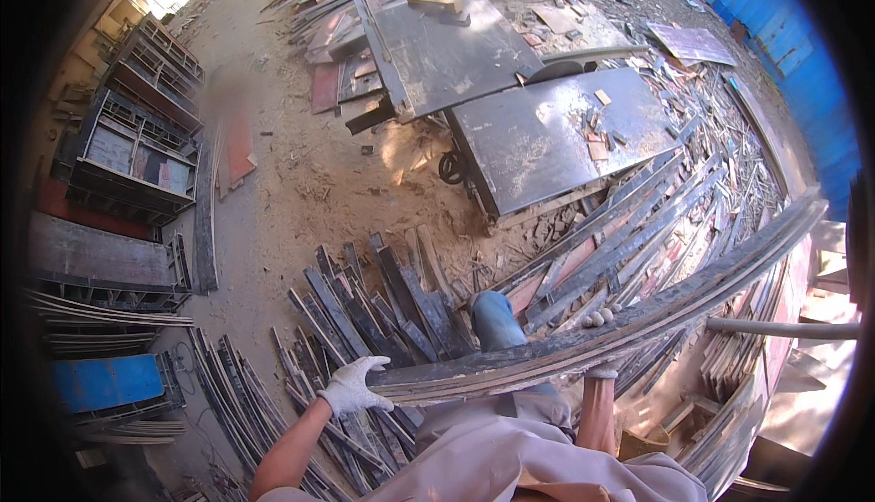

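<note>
A bundle of long, dark-faced plywood strips (510,370) lies across my front, its layered edges facing me. My left hand (351,386), in a pale work glove, grips the left end, thumb above and fingers below. Farther along, my right hand (598,318) is wrapped around the bundle from beneath. Its gloved fingertips show on the far edge, while the strips hide its palm. The bundle reaches up and away to the right. Below and beyond it lie many loose dark strips (410,306).
Ahead stands a saw table (565,137) with a dark top, wood offcuts and part of a round blade. More strips and scraps (629,219) cover the right side. Stacked framed panels (137,160) line the left. A blue metal wall (793,37) rises at far right, with a pole (784,329) nearer.
</note>
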`<action>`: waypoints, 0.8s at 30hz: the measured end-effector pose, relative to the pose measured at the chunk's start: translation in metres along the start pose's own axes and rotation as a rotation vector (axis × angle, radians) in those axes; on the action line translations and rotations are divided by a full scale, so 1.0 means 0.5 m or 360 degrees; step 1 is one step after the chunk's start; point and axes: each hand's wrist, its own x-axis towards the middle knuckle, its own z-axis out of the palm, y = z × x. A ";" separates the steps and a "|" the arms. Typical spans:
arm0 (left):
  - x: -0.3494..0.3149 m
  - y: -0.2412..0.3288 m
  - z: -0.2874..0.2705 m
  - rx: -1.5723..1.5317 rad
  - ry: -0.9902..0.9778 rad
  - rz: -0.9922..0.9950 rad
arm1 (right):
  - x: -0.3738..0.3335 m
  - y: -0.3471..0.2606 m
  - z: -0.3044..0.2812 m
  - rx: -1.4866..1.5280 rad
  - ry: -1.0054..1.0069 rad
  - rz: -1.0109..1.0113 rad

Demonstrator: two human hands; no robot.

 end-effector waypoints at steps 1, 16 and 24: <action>0.005 -0.030 0.010 -0.0151 0.0261 0.0031 | 0.037 0.002 0.012 -0.0042 -0.0091 -0.0031; 0.565 -0.218 -0.536 -0.1469 0.1151 0.0154 | 0.524 0.422 0.357 -0.0519 -0.0167 -0.0512; 0.746 -0.431 -0.861 -0.1453 0.0992 0.0061 | 0.680 0.759 0.473 -0.0297 0.0492 -0.0684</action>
